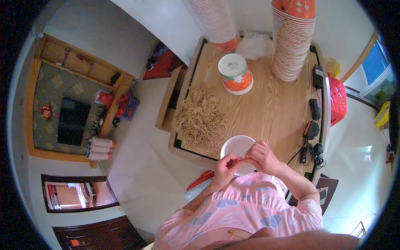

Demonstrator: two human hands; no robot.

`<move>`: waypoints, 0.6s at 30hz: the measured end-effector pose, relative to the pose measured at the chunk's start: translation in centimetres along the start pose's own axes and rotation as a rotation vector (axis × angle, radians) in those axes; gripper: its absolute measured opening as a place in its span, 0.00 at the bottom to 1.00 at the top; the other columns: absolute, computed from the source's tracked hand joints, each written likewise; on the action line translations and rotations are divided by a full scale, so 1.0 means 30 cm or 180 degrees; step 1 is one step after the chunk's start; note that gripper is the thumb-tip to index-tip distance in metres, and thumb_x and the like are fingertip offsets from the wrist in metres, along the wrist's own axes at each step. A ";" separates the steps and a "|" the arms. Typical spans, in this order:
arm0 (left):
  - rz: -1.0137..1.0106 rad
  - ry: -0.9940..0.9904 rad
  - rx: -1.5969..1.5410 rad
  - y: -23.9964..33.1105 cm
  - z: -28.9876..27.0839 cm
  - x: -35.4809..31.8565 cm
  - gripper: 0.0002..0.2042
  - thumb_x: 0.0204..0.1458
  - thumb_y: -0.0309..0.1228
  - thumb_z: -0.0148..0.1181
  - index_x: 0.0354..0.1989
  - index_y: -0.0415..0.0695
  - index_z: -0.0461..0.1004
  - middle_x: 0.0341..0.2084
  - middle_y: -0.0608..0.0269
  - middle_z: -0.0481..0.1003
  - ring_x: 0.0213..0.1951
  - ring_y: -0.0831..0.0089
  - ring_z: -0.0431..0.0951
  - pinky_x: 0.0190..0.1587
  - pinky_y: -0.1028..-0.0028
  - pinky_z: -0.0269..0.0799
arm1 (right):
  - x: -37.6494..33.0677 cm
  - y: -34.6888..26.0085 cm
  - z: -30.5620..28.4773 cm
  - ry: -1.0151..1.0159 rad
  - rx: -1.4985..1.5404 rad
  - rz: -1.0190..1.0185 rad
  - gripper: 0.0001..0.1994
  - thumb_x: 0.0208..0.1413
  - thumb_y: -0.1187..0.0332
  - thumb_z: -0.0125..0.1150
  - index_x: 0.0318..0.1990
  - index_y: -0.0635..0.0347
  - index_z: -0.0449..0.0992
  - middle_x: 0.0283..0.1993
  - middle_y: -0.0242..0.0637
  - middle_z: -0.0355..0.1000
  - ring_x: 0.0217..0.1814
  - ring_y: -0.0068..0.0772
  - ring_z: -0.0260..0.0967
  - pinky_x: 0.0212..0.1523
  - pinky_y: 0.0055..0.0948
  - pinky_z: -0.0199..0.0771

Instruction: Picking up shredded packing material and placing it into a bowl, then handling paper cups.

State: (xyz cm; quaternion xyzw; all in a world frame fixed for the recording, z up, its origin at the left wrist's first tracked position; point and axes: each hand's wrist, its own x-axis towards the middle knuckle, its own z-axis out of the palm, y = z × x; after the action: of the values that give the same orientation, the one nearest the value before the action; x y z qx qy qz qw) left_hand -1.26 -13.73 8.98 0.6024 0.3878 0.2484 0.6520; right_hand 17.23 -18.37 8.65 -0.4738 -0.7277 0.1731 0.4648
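Both hands meet over a white paper tub (pixel 236 144) at the table's near edge, its round mouth facing me. The fingers of my left hand (pixel 226 168) are pinched together, touching those of my right hand (pixel 264 159), which is also pinched. What lies between the fingertips is too small to make out. To the left of the tub lies a loose heap of tan twine (pixel 200 118). Farther back, an orange and green printed tub (pixel 236 79) stands upside down, its white base up.
Two tall stacks of paper tubs, a left stack (pixel 213 21) and a right stack (pixel 293 46) with twine along it, rise at the back of the wooden table (pixel 262 108). Clear plastic (pixel 255 46) lies between them. Black adapters and cables (pixel 311 131) line the right edge, beside a red stool (pixel 337 101).
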 end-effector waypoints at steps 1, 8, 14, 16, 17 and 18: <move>0.0150 0.0075 0.0168 -0.012 -0.001 0.001 0.04 0.46 0.21 0.60 0.29 0.40 0.72 0.24 0.72 0.70 0.28 0.84 0.69 0.32 0.83 0.65 | 0.001 -0.001 0.006 0.0001 -0.0002 0.0002 0.06 0.45 0.70 0.61 0.29 0.57 0.69 0.28 0.34 0.66 0.33 0.36 0.64 0.36 0.33 0.59; 0.0680 0.0158 0.1136 -0.006 0.009 0.019 0.04 0.44 0.19 0.60 0.29 0.37 0.72 0.24 0.65 0.70 0.26 0.81 0.68 0.29 0.81 0.65 | -0.045 0.029 0.100 0.0142 -0.0207 0.0490 0.05 0.48 0.70 0.57 0.28 0.58 0.67 0.28 0.36 0.63 0.33 0.40 0.62 0.37 0.37 0.60; 0.0518 0.0476 0.0875 -0.173 0.002 0.048 0.03 0.48 0.23 0.58 0.29 0.38 0.72 0.20 0.70 0.68 0.22 0.85 0.66 0.24 0.83 0.62 | -0.037 0.171 0.127 0.0196 -0.0492 0.1101 0.10 0.47 0.68 0.58 0.38 0.56 0.71 0.37 0.41 0.66 0.40 0.46 0.63 0.43 0.40 0.62; 0.0029 0.0713 0.0262 -0.219 0.000 0.073 0.04 0.49 0.26 0.59 0.28 0.38 0.73 0.20 0.73 0.69 0.22 0.87 0.66 0.25 0.84 0.62 | -0.010 0.203 0.144 0.0233 -0.0782 0.1695 0.14 0.46 0.69 0.57 0.43 0.55 0.70 0.40 0.44 0.66 0.43 0.50 0.64 0.46 0.42 0.65; -0.0127 0.0731 -0.0097 -0.239 -0.005 0.081 0.05 0.49 0.30 0.59 0.29 0.41 0.73 0.21 0.76 0.69 0.23 0.87 0.65 0.26 0.85 0.61 | -0.030 0.228 0.163 -0.0007 -0.0225 0.2070 0.15 0.46 0.72 0.55 0.44 0.55 0.70 0.40 0.45 0.66 0.42 0.52 0.66 0.44 0.43 0.69; -0.0125 0.0724 -0.0103 -0.252 -0.007 0.096 0.05 0.49 0.30 0.59 0.29 0.41 0.73 0.21 0.76 0.69 0.23 0.87 0.65 0.26 0.85 0.61 | -0.046 0.244 0.186 -0.0004 -0.0234 0.2073 0.15 0.46 0.72 0.55 0.44 0.55 0.70 0.40 0.45 0.66 0.42 0.52 0.66 0.44 0.43 0.69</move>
State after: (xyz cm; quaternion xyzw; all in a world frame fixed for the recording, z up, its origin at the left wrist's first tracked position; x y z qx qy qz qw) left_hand -0.85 -12.48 0.98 0.5521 0.4669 0.3085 0.6181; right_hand 16.56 -14.91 0.04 -0.6979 -0.5440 0.2866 0.3672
